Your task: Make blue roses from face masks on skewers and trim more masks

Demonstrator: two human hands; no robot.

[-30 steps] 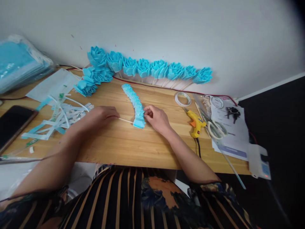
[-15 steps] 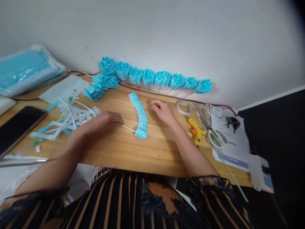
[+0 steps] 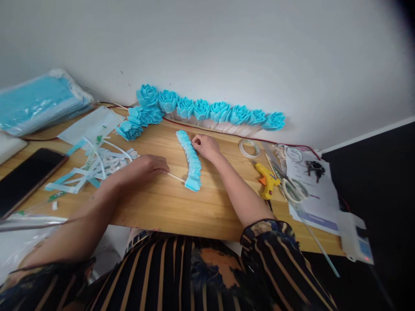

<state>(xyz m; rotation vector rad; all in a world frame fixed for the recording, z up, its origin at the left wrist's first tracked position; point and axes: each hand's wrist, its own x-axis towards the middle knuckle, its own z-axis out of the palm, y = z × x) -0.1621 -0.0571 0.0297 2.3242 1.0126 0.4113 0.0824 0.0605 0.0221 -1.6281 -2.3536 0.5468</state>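
Observation:
A pleated light-blue strip [image 3: 191, 157] lies in a gentle curve on the wooden table. Its near end is wrapped round the tip of a thin pale stick [image 3: 177, 177]. My left hand [image 3: 149, 166] pinches the other end of that stick, left of the strip. My right hand [image 3: 205, 147] is beside the strip's right edge with its fingers curled together at the upper part. Whether those fingertips grip the edge or only touch it, I cannot tell. Behind them, several finished blue fabric roses [image 3: 201, 109] on pale sticks lean along the wall.
To the right are a tape roll [image 3: 249, 148], a yellow glue gun [image 3: 267, 179], scissors [image 3: 294, 190], papers [image 3: 319, 203] and keys [image 3: 315, 168]. Cut scraps [image 3: 108, 162], a phone [image 3: 32, 179] and a bag of blue sheets [image 3: 42, 101] occupy the left side.
My right hand has moved left, from apart on the right to the strip's upper right edge. The left hand keeps hold of the stick. The view has shifted slightly.

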